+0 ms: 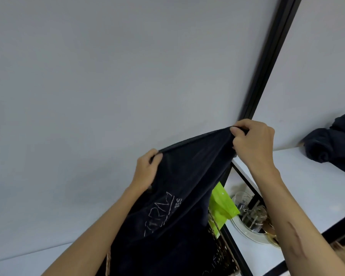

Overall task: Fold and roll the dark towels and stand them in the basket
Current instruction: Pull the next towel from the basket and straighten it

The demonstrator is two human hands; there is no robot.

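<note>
A dark navy towel (179, 182) with pale embroidered lettering hangs spread in front of me against the grey wall. My left hand (146, 169) grips its top edge at the left corner. My right hand (253, 141) pinches the same top edge higher up at the right. The cloth drapes down over a woven basket (225, 253), of which only a dark wicker side and a pale rim strip at the lower left show. A second dark towel (333, 142) lies crumpled on the white shelf top at the far right.
A black metal frame post (267, 62) runs up the wall behind my right hand. The white shelf (307, 176) sits on the right, with glass cups (253, 214) on a plate and a lime-green bag (221, 208) on the level below it.
</note>
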